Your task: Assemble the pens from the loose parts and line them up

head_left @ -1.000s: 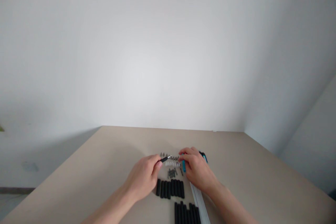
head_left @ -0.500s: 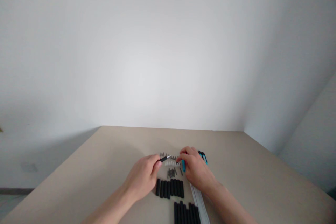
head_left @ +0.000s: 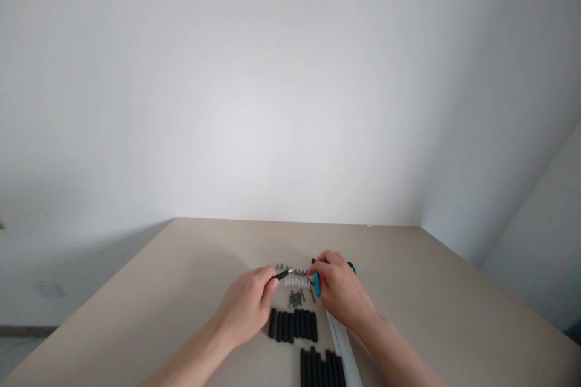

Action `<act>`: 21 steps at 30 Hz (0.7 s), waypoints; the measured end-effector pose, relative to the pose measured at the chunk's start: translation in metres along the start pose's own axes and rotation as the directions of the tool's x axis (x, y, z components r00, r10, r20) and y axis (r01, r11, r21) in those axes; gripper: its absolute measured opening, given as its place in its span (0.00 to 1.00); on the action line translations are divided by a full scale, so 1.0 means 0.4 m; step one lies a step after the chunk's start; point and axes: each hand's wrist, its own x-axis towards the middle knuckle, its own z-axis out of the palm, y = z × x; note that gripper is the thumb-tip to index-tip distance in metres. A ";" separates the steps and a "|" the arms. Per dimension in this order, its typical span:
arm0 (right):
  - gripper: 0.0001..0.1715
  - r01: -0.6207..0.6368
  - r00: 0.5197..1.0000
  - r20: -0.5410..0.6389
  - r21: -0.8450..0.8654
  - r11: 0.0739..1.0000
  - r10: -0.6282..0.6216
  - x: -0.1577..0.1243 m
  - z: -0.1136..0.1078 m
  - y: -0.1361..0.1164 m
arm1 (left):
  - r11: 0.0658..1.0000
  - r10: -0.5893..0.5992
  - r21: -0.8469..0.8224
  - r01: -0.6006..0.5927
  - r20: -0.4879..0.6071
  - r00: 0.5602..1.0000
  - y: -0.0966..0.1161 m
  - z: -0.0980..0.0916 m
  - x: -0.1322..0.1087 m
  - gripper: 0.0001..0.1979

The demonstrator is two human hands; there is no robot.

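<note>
A thin black rod (head_left: 284, 275) sits pinched in the left hand (head_left: 247, 308), just beyond the black tubes (head_left: 294, 325). The right hand (head_left: 340, 293), past the tubes' right end, nips a small dark piece (head_left: 313, 262) beside a teal part (head_left: 316, 285). Screws (head_left: 297, 298) lie loose and the tubes lie untouched.

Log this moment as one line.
left hand: grips thin black stick | right hand: over teal piece, by small parts | table: black tubes in rows
</note>
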 end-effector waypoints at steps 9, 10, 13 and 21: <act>0.11 -0.057 0.998 0.010 -0.031 0.998 0.057 -0.003 0.000 0.002 | 1.000 -0.008 -0.003 0.008 0.006 1.000 0.004 -0.004 0.002 0.13; 0.11 -0.063 0.998 0.014 -0.033 0.997 0.063 -0.003 0.000 0.001 | 1.000 -0.008 -0.001 0.008 0.007 1.000 0.004 -0.004 0.002 0.13; 0.10 -0.070 0.997 0.023 -0.034 0.997 0.071 -0.002 0.000 -0.001 | 1.000 -0.002 -0.001 0.002 -0.003 1.000 0.001 0.000 0.000 0.13; 0.07 -0.074 0.996 0.051 -0.031 0.997 0.075 0.004 0.007 0.002 | 1.000 -0.006 -0.001 0.006 0.006 1.000 0.001 0.001 0.002 0.13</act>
